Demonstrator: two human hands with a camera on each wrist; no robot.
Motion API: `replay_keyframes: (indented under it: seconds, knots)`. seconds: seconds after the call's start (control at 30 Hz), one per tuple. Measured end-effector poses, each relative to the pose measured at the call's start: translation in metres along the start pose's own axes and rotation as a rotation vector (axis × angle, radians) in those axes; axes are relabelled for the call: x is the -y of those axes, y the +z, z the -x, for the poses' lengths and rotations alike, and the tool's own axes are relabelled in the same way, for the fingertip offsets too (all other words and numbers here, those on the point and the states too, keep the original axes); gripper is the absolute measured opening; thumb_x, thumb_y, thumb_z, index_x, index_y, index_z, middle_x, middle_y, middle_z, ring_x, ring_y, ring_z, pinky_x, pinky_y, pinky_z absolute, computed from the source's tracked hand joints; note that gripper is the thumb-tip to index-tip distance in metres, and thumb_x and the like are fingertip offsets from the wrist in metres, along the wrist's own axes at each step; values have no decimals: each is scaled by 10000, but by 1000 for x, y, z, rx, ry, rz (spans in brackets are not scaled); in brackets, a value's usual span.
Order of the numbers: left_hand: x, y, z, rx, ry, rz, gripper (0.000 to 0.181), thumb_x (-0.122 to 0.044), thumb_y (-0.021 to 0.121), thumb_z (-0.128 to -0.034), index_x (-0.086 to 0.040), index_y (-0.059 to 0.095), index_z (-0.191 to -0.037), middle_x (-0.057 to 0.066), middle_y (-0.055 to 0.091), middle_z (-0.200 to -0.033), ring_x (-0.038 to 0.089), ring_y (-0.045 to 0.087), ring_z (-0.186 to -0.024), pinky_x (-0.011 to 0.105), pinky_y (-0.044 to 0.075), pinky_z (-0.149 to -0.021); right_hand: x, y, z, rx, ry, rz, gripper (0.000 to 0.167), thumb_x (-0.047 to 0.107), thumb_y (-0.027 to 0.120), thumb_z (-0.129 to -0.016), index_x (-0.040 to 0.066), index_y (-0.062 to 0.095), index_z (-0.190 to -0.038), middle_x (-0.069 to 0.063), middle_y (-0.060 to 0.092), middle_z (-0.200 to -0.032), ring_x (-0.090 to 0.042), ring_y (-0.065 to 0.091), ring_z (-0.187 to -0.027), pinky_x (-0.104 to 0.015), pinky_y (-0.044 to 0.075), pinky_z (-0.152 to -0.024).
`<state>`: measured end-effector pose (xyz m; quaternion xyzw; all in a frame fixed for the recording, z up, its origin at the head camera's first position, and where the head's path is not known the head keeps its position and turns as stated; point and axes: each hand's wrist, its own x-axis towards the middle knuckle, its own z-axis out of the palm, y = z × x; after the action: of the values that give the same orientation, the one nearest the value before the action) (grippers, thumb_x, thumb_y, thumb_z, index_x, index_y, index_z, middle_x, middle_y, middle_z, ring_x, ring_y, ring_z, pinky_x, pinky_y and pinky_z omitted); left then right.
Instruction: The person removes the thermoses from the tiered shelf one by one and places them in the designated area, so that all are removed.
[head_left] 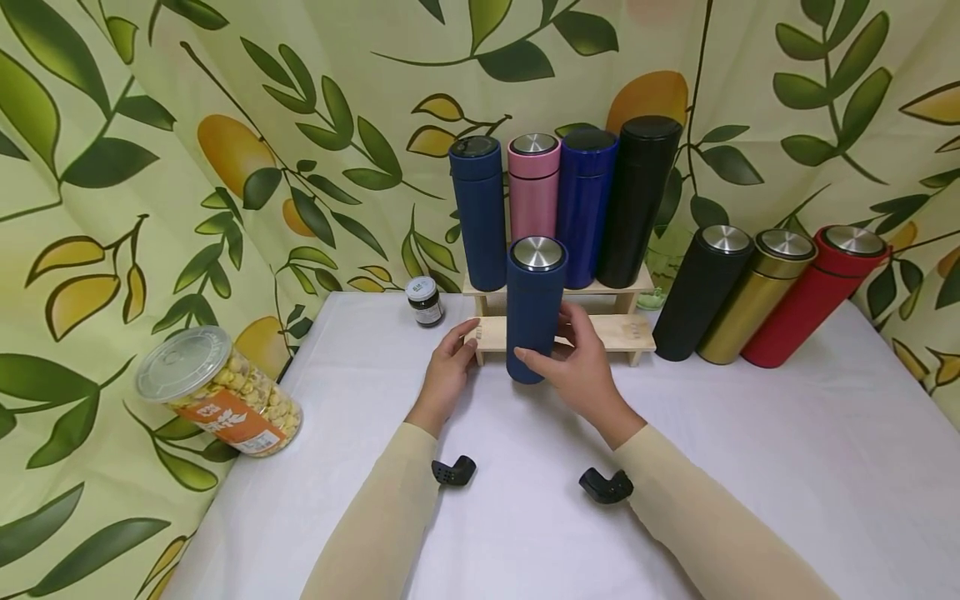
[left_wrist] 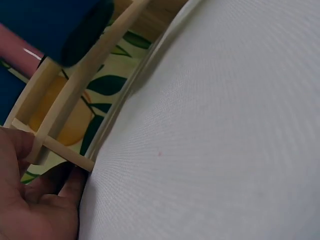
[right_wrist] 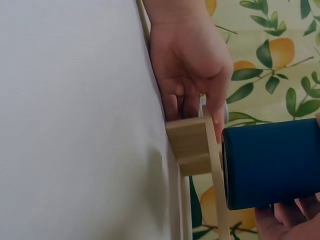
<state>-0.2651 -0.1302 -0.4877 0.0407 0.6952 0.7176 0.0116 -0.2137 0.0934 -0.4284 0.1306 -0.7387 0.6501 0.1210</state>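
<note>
My right hand (head_left: 583,367) grips a dark blue thermos bottle (head_left: 536,308) with a silver lid, thumb in front and fingers round its right side. The bottle stands upright at the front of a two-step wooden stand (head_left: 611,330). In the right wrist view, the base of the bottle (right_wrist: 272,165) is held close over the lower step, seemingly just off it. My left hand (head_left: 447,367) holds the left end of that step, its thumb on the board. The left wrist view shows the hand (left_wrist: 30,205) at the stand's corner and leg.
On the upper step stand a blue bottle (head_left: 480,217), a pink bottle (head_left: 534,196), a shiny blue bottle (head_left: 587,208) and a black bottle (head_left: 637,208). Black (head_left: 701,296), gold (head_left: 756,300) and red bottles (head_left: 813,300) stand right. Left are a small jar (head_left: 426,304) and a snack tub (head_left: 232,400).
</note>
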Motion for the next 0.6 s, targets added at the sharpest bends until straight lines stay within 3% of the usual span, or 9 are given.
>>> replay_keyframes:
  seconds: [0.33,0.6]
  knots:
    - [1,1,-1,4,12,16,428,-62,507,-1145,-71,579,-1566,148,470,-1649,293,515,-1449,416,481,-1164,3,-50,25,-89,-31,50,779,-16,858,-922,22,432,-1572,-122,566,-1445,-263,617,-1255,-279,536,-1054]
    - [3,1,-3,4,5,18,428,-67,507,-1148,-75,576,-1571,143,457,-1659,291,501,-1464,400,465,-1176,5,-88,40,-197,-44,130,772,-53,845,-916,74,438,-1560,-48,578,-1402,-170,625,-1206,-216,538,-1020]
